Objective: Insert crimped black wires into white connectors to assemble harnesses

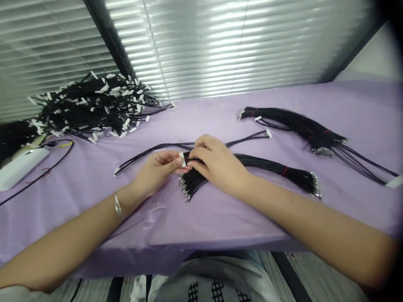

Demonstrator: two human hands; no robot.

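My left hand (162, 167) pinches a small white connector (183, 159) between thumb and fingers. Close against it, my right hand (217, 163) has its fingers closed on black wire at the connector's right side; the fingertips partly hide the wire end. Under my right hand lies a bundle of black wires (267, 164) with bare metal terminals at both ends and a red tie near its right end. Just behind both hands, a finished-looking black cable (151, 147) with white connectors stretches across the purple cloth.
A large heap of black cables with white connectors (94, 105) sits at the back left. Another tied wire bundle (289, 119) lies at the back right, with a loose cable beside it. A white device (23, 167) rests at the left on the purple-covered table (201, 222).
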